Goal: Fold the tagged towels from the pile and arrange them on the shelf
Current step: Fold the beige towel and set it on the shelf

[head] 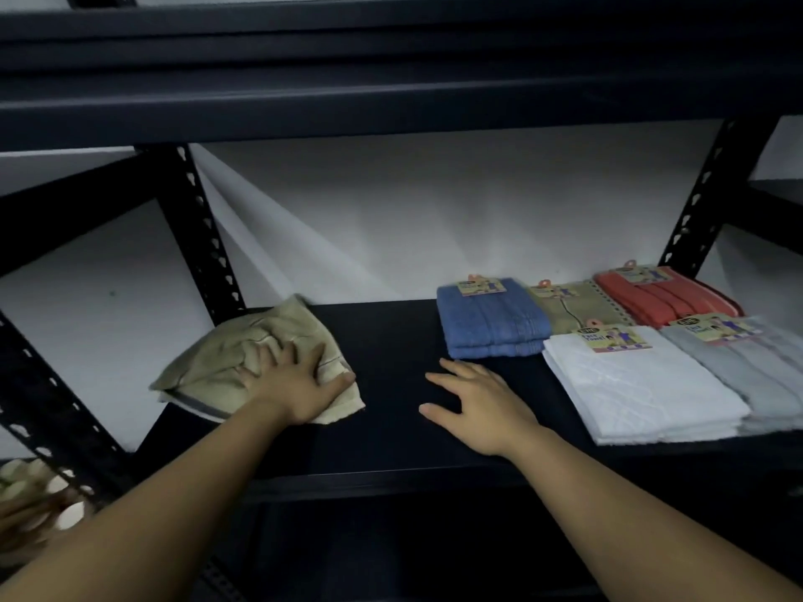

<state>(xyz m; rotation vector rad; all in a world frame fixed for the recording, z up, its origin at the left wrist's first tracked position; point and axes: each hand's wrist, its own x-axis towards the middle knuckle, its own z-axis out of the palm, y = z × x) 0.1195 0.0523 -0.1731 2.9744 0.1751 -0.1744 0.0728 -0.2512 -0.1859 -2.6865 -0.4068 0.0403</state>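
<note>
A rumpled beige towel (pixel 226 354) lies on the left part of the dark shelf board (pixel 391 427), hanging a little over its left edge. My left hand (pixel 295 380) presses flat on it with spread fingers. My right hand (pixel 478 406) hovers open over the bare middle of the shelf, just in front of a folded blue towel (pixel 486 319). To the right lie folded, tagged towels: an olive one (pixel 582 306), a red one (pixel 665 297), a white one (pixel 634 384) and a grey one (pixel 756 367).
The upper shelf beam (pixel 391 102) hangs low overhead. Perforated black uprights stand at the back left (pixel 204 236) and back right (pixel 704 210). A heap of pale and brown cloth (pixel 30 501) shows at the lower left, below the shelf.
</note>
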